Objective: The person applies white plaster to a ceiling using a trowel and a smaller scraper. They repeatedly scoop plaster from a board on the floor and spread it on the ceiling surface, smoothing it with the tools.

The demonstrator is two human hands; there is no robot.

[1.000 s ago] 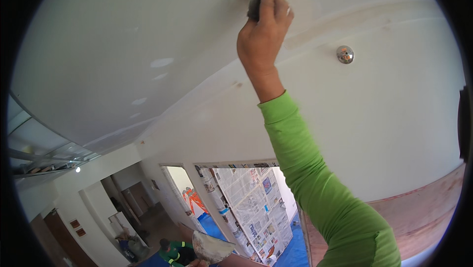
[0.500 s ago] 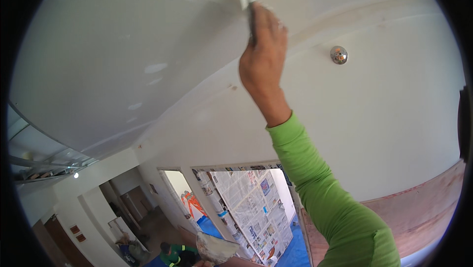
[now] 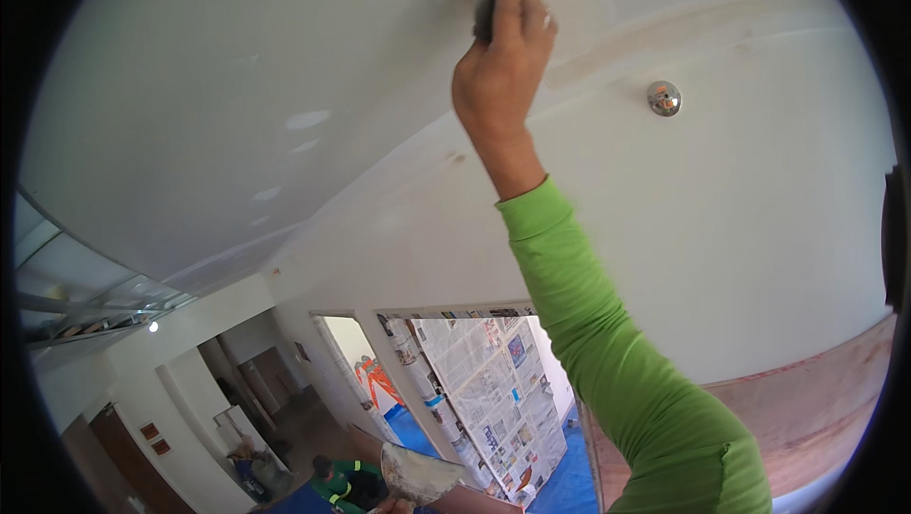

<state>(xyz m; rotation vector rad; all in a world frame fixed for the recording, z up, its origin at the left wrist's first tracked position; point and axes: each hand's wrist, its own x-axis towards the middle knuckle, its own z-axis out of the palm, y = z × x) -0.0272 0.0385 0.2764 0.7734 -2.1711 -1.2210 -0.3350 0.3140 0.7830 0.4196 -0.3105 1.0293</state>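
My right hand (image 3: pixel 503 87), in a bright green sleeve, is raised high and closed around a putty knife (image 3: pixel 487 3). White paste is smeared on the knife's blade, which lies against the pale ceiling (image 3: pixel 237 58) near where it meets the wall. At the lower edge, only a few fingers of my left hand (image 3: pixel 393 506) show, gripping a broad, flat plate (image 3: pixel 418 473) coated with whitish paste. Pale filled patches (image 3: pixel 307 120) dot the grey part of the ceiling.
A round chrome fitting (image 3: pixel 664 98) sticks out of the white wall. Below are an opening with newspaper-covered panels (image 3: pixel 493 400), blue floor sheeting (image 3: pixel 569 462) and reddish wood boarding (image 3: pixel 797 419). A person in dark green (image 3: pixel 334 484) is low down at left. Open ceiling framing (image 3: pixel 85 305) hangs far left.
My right hand has moved the putty knife up and slightly right along the ceiling, its blade now near the top edge. The plate at the bottom stays in nearly the same place.
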